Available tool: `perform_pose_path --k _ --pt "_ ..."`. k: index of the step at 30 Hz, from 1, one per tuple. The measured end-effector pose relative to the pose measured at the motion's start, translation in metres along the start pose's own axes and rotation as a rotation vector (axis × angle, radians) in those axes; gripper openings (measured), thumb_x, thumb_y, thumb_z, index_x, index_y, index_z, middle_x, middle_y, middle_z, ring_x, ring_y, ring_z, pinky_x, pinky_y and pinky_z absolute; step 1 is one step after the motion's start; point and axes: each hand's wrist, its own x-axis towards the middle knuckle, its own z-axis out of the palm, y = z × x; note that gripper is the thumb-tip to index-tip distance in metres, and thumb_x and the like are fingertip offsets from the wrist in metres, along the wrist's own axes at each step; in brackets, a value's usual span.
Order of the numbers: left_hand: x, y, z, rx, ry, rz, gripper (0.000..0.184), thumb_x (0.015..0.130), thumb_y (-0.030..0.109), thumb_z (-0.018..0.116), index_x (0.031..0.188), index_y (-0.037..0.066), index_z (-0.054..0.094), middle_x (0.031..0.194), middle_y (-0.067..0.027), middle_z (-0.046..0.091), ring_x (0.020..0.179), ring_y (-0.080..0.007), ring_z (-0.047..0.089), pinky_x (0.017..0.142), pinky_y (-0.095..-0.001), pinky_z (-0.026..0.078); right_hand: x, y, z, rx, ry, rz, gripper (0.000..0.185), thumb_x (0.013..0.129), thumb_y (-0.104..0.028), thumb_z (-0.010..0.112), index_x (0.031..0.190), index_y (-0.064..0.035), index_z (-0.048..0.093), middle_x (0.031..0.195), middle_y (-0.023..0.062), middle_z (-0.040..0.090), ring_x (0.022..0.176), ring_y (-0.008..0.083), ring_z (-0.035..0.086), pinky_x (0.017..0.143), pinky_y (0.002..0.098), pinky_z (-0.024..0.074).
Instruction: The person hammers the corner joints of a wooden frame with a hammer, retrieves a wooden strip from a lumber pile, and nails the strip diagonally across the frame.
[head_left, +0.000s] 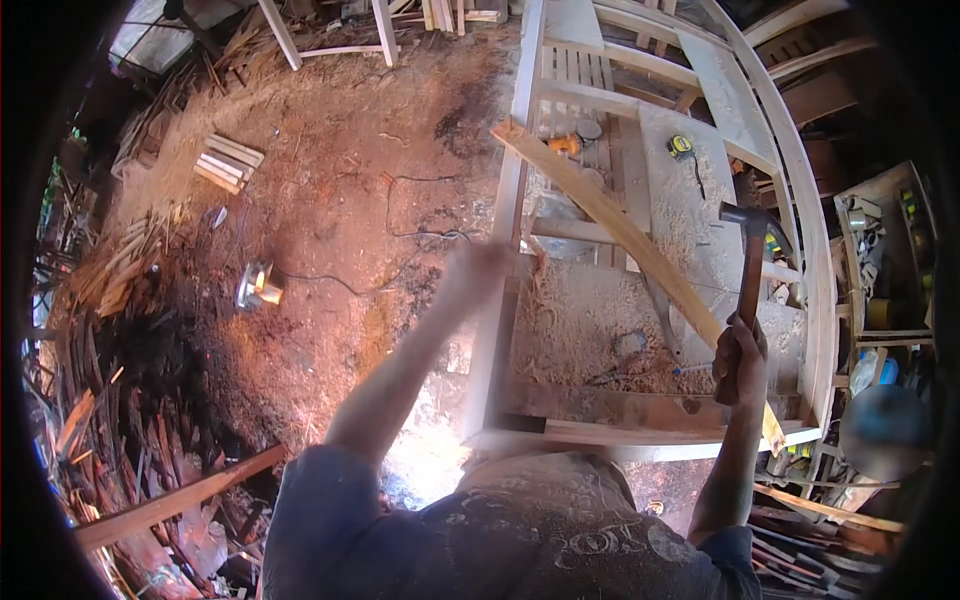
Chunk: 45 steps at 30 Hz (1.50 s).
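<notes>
My right hand (739,362) is wrapped round the lower handle of a claw hammer (750,265), held upright with its dark metal head at the top. My left hand (482,268) is smeared by motion beside the long left rail (502,225) of a wooden frame; whether it touches the rail or holds anything cannot be made out. A long wooden board (612,218) slants across the frame, from the left rail down to the near right corner. Part of it passes behind my right hand.
Sawdust covers the boards within the frame, where a yellow tape measure (680,147) and an orange tool (565,143) lie. On the floor to the left are a lit lamp (260,287), a cable (345,287) and stacked wood pieces (228,163). Shelves (890,270) stand at right.
</notes>
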Motion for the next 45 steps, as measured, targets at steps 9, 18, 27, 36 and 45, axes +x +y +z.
perform_pose_path --k 9,18,27,36,45 --pt "0.139 0.048 0.093 0.233 0.302 0.732 0.026 0.089 0.029 0.061 0.097 0.004 0.068 0.105 -0.017 0.061 0.11 -0.0355 0.052 0.102 -0.0539 0.034 0.011 -0.024 0.09 -0.321 -0.057 -0.063 0.014 0.097 -0.021 0.058 0.097 -0.0088 0.05 0.062 -0.0016 0.048 0.04 0.007 0.046 0.035 0.0226 0.038" --pt "0.169 0.04 0.124 0.273 0.438 0.738 0.035 0.09 0.033 0.059 0.085 0.0 0.07 0.092 -0.0169 0.063 0.106 -0.0343 0.052 0.104 -0.0533 0.034 0.054 -0.06 0.173 -0.66 -0.204 -0.153 0.02 0.095 -0.02 0.058 0.099 -0.0016 0.05 0.06 0.0055 0.052 0.044 0.0133 0.053 0.042 0.0321 0.0405" --pt "0.178 0.035 0.132 0.072 0.416 0.735 0.023 0.088 0.023 0.058 0.088 0.002 0.068 0.098 -0.0142 0.062 0.107 -0.0325 0.051 0.104 -0.0522 0.034 0.128 -0.052 0.223 -0.996 -0.204 -0.765 0.027 0.095 -0.024 0.058 0.104 0.0005 0.052 0.07 0.0245 0.061 0.061 0.0426 0.062 0.054 0.0466 0.0467" --pt "0.175 0.04 0.127 0.307 0.365 0.62 0.019 0.088 0.024 0.059 0.09 0.006 0.067 0.096 -0.0134 0.062 0.106 -0.0276 0.052 0.104 -0.0506 0.034 0.117 -0.111 0.283 -0.82 0.07 -0.967 0.031 0.095 -0.025 0.059 0.107 0.002 0.051 0.069 0.0171 0.058 0.063 0.0329 0.06 0.062 0.0447 0.0501" --pt "0.174 0.039 0.129 0.303 0.319 0.598 0.021 0.09 0.023 0.056 0.093 0.005 0.066 0.097 -0.0119 0.062 0.107 -0.0285 0.051 0.104 -0.0497 0.034 0.11 -0.155 0.282 -0.845 -0.114 -0.869 0.028 0.097 -0.03 0.055 0.095 -0.0024 0.054 0.077 0.0154 0.066 0.059 0.0285 0.062 0.052 0.0366 0.0477"
